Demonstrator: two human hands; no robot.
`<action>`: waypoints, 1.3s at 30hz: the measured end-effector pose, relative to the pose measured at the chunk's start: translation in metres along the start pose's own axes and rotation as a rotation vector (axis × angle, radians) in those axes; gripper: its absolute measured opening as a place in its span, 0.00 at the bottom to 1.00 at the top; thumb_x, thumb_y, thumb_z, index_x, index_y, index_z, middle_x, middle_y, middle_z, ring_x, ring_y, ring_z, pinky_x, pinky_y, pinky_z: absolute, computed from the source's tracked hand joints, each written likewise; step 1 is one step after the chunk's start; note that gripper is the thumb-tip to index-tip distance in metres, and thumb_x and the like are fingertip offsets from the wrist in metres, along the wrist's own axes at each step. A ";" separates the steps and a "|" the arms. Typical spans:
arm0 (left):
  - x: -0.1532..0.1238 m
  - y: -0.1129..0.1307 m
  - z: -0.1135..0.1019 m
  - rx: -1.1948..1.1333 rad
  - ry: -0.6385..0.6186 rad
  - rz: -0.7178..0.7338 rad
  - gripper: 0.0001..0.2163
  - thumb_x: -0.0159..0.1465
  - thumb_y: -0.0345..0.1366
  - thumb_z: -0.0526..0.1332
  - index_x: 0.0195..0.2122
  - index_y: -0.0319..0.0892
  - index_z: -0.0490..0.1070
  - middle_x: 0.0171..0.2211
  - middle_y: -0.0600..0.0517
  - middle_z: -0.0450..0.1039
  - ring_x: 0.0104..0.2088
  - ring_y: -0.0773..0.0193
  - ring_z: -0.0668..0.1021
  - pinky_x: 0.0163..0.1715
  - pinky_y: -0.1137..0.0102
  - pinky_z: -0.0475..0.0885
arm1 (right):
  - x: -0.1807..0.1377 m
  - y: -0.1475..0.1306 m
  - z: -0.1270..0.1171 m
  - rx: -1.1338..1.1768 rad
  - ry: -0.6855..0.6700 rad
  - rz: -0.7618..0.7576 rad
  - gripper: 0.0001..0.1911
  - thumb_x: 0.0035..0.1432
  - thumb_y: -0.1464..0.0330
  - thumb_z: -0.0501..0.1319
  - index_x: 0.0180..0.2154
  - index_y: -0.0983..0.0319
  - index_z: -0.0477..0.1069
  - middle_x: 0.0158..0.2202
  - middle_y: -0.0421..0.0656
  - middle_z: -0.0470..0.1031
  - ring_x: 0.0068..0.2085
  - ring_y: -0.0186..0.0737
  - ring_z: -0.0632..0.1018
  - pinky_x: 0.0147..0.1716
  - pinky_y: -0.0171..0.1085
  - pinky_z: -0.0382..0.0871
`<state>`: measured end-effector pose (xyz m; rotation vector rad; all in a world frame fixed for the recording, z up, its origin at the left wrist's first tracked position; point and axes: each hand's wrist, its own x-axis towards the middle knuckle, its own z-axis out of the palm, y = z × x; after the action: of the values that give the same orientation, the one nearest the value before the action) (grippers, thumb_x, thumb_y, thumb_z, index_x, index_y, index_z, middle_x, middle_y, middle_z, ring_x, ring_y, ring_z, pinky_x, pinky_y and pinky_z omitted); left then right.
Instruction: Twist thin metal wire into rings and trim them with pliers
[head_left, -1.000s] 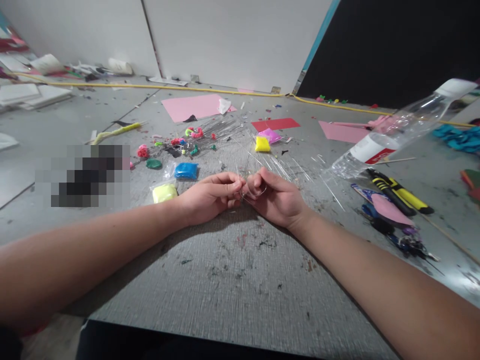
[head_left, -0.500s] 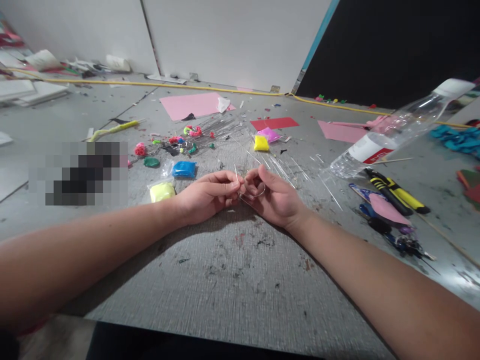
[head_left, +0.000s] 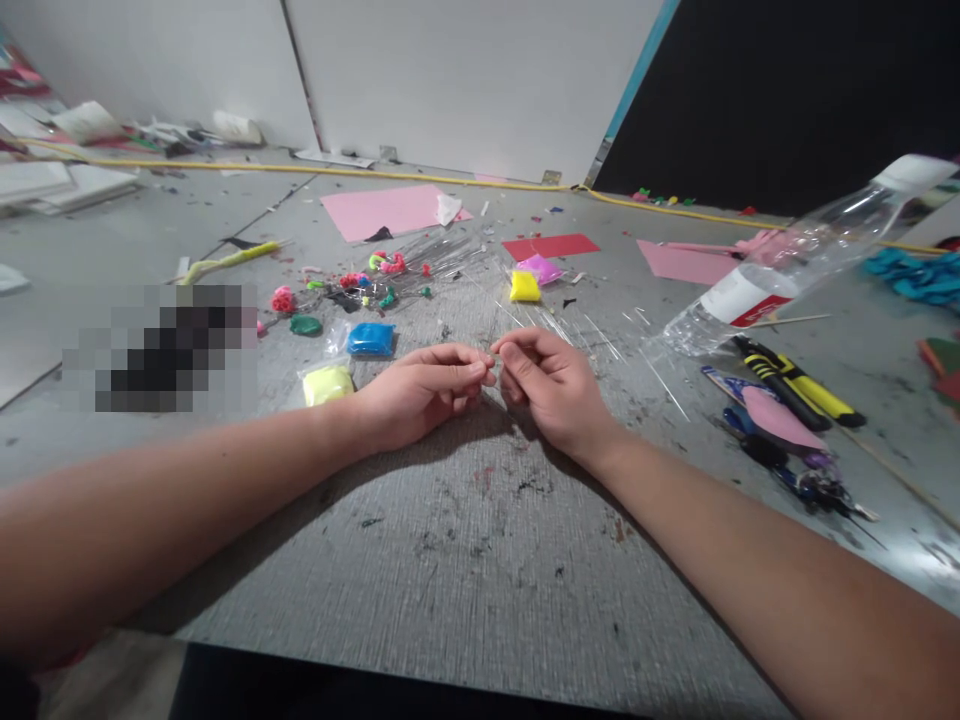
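Note:
My left hand (head_left: pixel 424 392) and my right hand (head_left: pixel 551 390) rest close together on the grey tabletop (head_left: pixel 480 540), fingertips almost touching. Both are closed in a pinch on a thin clear wire (head_left: pixel 492 347) that runs between them; its far end points up and away. Just beyond the hands lies a scatter of similar thin wires (head_left: pixel 570 335). A pale yellow clay packet (head_left: pixel 328 384) and a blue clay packet (head_left: pixel 371 340) lie left of my left hand.
A tipped clear plastic bottle (head_left: pixel 780 265) lies at the right, with a yellow-black cutter (head_left: pixel 795 385) and scissors (head_left: pixel 787 470) below it. Pink paper (head_left: pixel 386 212), red paper (head_left: pixel 550 247), a yellow clay packet (head_left: pixel 524 287) and small coloured clay pieces (head_left: pixel 360 285) lie farther back.
The wire loop seen by my right fingers has been pulled in and no longer shows. My right hand has lifted its fingertips slightly up to meet the left.

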<state>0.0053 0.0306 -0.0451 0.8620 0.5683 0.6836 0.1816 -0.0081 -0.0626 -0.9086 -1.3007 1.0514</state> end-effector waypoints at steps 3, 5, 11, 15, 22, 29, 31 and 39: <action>0.000 0.000 0.000 -0.002 -0.005 0.001 0.03 0.59 0.27 0.70 0.29 0.37 0.77 0.28 0.52 0.76 0.28 0.71 0.75 0.30 0.74 0.68 | -0.001 -0.002 -0.001 -0.064 -0.016 -0.038 0.13 0.64 0.54 0.66 0.35 0.57 0.74 0.20 0.33 0.67 0.22 0.31 0.66 0.23 0.36 0.58; 0.000 0.000 0.000 0.003 -0.013 -0.003 0.03 0.60 0.27 0.70 0.30 0.36 0.77 0.28 0.52 0.75 0.27 0.71 0.74 0.29 0.74 0.68 | -0.001 -0.002 -0.001 -0.089 -0.019 -0.048 0.13 0.65 0.55 0.66 0.35 0.57 0.74 0.20 0.33 0.66 0.22 0.31 0.66 0.23 0.36 0.58; -0.001 -0.001 0.001 0.047 -0.050 -0.024 0.03 0.62 0.28 0.69 0.31 0.36 0.77 0.27 0.53 0.73 0.26 0.71 0.73 0.28 0.73 0.67 | -0.001 0.001 -0.003 -0.144 0.012 -0.060 0.11 0.65 0.57 0.65 0.36 0.57 0.76 0.22 0.34 0.69 0.23 0.31 0.66 0.23 0.37 0.57; -0.002 -0.001 0.002 0.066 -0.061 -0.022 0.04 0.62 0.28 0.69 0.30 0.35 0.77 0.30 0.51 0.74 0.29 0.70 0.75 0.30 0.73 0.67 | -0.001 0.002 -0.004 -0.149 0.018 -0.067 0.11 0.64 0.57 0.66 0.37 0.57 0.76 0.24 0.35 0.71 0.24 0.31 0.67 0.24 0.37 0.58; -0.002 -0.002 0.003 0.029 -0.004 0.005 0.06 0.62 0.29 0.70 0.29 0.35 0.77 0.28 0.52 0.73 0.28 0.71 0.74 0.31 0.74 0.68 | -0.001 -0.001 -0.004 -0.029 -0.019 -0.004 0.17 0.63 0.51 0.65 0.40 0.58 0.73 0.18 0.32 0.65 0.20 0.31 0.65 0.21 0.35 0.57; 0.000 -0.003 0.003 -0.044 0.090 0.030 0.05 0.64 0.27 0.67 0.31 0.36 0.77 0.28 0.52 0.73 0.26 0.72 0.73 0.29 0.75 0.69 | -0.003 0.001 -0.008 -0.084 -0.050 -0.069 0.22 0.64 0.45 0.59 0.35 0.58 0.71 0.20 0.35 0.66 0.22 0.33 0.65 0.23 0.36 0.57; 0.000 -0.003 0.003 -0.058 0.104 0.037 0.05 0.65 0.27 0.66 0.31 0.36 0.77 0.27 0.53 0.73 0.26 0.73 0.73 0.29 0.75 0.69 | -0.004 0.002 -0.010 -0.099 -0.087 -0.110 0.24 0.62 0.43 0.59 0.37 0.58 0.72 0.21 0.35 0.66 0.23 0.33 0.65 0.23 0.36 0.58; -0.001 -0.001 0.004 -0.059 0.105 0.049 0.06 0.64 0.27 0.67 0.30 0.36 0.78 0.25 0.52 0.73 0.26 0.72 0.73 0.29 0.75 0.69 | -0.007 0.001 -0.003 -0.477 -0.108 -0.382 0.20 0.55 0.56 0.72 0.43 0.58 0.70 0.28 0.35 0.68 0.25 0.31 0.69 0.25 0.35 0.66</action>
<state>0.0080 0.0276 -0.0440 0.7903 0.6197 0.7898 0.1844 -0.0149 -0.0658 -0.9077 -1.7760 0.5026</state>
